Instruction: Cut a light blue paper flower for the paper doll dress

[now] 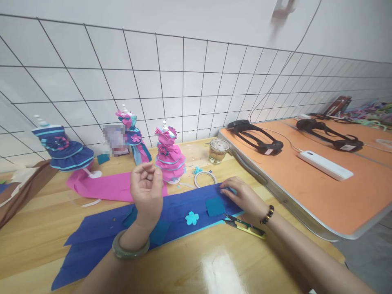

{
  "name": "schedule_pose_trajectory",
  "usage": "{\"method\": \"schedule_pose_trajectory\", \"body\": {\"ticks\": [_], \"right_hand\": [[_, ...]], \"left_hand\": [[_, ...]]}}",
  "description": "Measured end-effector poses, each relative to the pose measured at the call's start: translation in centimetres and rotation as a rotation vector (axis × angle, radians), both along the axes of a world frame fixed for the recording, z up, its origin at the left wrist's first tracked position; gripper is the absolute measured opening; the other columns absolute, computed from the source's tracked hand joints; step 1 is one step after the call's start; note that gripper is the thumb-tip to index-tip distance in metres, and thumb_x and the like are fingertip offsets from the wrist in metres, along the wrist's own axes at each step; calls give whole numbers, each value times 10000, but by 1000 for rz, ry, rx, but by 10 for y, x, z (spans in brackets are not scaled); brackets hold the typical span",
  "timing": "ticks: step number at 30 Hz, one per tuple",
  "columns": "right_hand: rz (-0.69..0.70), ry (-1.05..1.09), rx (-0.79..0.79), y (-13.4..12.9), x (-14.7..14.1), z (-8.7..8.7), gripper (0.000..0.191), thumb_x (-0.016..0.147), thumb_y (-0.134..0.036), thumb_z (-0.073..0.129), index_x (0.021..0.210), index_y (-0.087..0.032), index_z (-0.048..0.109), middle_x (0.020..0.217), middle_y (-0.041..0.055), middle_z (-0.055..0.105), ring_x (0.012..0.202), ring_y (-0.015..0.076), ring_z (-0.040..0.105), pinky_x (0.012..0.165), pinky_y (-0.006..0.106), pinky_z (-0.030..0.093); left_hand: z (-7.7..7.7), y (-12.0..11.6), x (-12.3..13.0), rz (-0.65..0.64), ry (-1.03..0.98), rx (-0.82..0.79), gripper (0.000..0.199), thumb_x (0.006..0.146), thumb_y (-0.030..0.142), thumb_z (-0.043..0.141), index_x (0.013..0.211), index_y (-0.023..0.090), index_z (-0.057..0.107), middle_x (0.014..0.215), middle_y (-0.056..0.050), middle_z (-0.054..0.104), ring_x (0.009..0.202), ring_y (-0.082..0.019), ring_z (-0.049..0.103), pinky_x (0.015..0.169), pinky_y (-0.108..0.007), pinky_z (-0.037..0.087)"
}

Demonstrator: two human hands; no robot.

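Note:
My left hand [147,185] is raised above the paper, palm facing me, its fingers curled in toward the thumb. Whether something small sits between the fingertips is hidden. My right hand [240,194] rests at the right end of a long dark-blue crepe paper strip [180,204], thumb and fingers slightly apart, with a bit of light blue showing beneath it. On the strip lie a light-blue paper flower [192,218] and a teal paper square [214,206]. Thread snips [246,228] with yellow-black handles lie near my right wrist. More teal paper [159,232] is partly behind my left wrist.
Three small dress forms in paper dresses stand behind: blue [72,153], mixed [134,136] and pink [170,159]. Pink crepe paper [105,185], a tape roll [205,174] and a glass of liquid [218,151] are nearby. An orange table [315,196] at right holds black headsets [257,139] and a white box [325,165].

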State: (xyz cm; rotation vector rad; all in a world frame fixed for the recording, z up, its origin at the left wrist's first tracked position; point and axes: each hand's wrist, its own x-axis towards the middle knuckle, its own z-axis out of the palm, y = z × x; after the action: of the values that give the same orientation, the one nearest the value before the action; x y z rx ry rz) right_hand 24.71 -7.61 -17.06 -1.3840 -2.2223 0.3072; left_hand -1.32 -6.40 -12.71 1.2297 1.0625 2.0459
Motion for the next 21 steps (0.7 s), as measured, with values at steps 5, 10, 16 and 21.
{"method": "schedule_pose_trajectory", "body": {"ticks": [5,10,16,21], "right_hand": [[181,-46,17,-27,-21,3,174,846,-263,451,924,-201,594,917,75,607,872,186,531,788,352,415],[202,-67,-8,-38,-35,3,183,857,-252,431,925,-203,594,910,76,607,865,194,524,777,366,405],[225,-5,-24,-41,-44,-5,187,858,-245,426,918,-202,598,902,77,608,874,195,517,767,361,408],[216,112,-108,-41,-51,-9,165,843,-236,456,919,-206,600,898,62,612,887,188,515,804,360,403]], "left_hand": [[0,-10,6,-284,424,-150,179,730,271,556,892,195,547,658,16,526,523,-83,468,469,-193,349],[-18,-8,3,-756,1048,-417,205,666,383,589,766,205,615,585,12,547,514,-127,467,467,-227,285],[-41,-7,2,-745,1252,-478,169,582,329,631,699,217,584,661,4,568,602,-157,491,515,-236,280],[-44,-2,3,-810,1238,-528,106,658,287,528,621,193,560,608,8,567,553,-135,484,490,-230,290]]}}
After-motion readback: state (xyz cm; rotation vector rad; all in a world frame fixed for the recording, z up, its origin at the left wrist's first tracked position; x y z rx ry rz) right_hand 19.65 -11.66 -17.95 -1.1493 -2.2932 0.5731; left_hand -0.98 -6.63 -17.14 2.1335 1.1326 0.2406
